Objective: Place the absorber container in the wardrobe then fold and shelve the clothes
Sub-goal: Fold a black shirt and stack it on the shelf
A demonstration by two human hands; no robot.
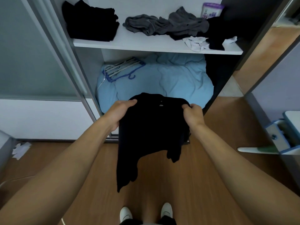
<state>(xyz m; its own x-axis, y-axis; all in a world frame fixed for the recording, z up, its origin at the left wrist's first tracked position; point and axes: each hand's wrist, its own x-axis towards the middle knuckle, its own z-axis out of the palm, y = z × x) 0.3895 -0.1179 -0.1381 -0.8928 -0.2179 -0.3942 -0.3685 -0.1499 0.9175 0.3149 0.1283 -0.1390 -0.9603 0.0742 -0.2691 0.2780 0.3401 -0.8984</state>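
Status: absorber (211, 10) step looks done, it stands at the back right of the shelf (146, 44), partly hidden behind a dark heap (217, 33). One black stack (90, 21) sits folded at the shelf's left end. Left to do, by my read: grey clothes (165, 25) mid-shelf, white cloth (196, 43) near the front edge, and the dark heap, all crumpled. So you're early-to-mid in the folding part

You hold a black shirt (151, 127) in front of the wardrobe (90, 62), above the floor (203, 176), just short of the blue duvet (162, 78) in the lower bay. Your left hand (120, 111) grips its top left edge, fingers curled over the cloth; your right hand (193, 114) pinches the top right corner. Shirt hangs from both grips, neck side up with a small label showing, lower part dangling uneven: left side longer, right side bunched. Not folded yet; looks like you're at the start of its fold. Cloth is limp and so dark that seams are hard to read, so you'll likely need to shake it flat first. Hangers (123, 69) lie on the duvet, out of your way
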